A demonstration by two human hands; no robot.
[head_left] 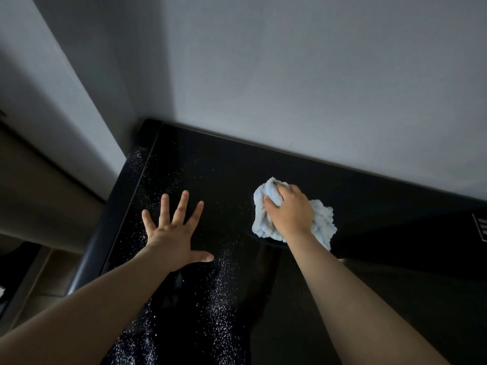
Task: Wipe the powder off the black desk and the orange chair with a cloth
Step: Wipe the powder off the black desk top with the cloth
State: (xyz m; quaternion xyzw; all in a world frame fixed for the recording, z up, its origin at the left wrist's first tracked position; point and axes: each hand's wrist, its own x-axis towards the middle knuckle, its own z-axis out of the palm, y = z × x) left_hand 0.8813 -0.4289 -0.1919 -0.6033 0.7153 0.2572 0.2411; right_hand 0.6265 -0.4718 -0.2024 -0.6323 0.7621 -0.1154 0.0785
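- Right hand point(290, 212) bunches the light-blue cloth point(322, 219); left hand point(172, 230) lies splayed flat, empty.
- Sweep toward seven o'clock, through the powder point(220, 293) on the black desk point(395, 299), pressing evenly.

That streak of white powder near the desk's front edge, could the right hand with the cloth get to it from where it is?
Probably yes. The right hand presses the pale blue fluffy cloth on the glossy black desk; only bare desktop lies between it and the white powder streak.
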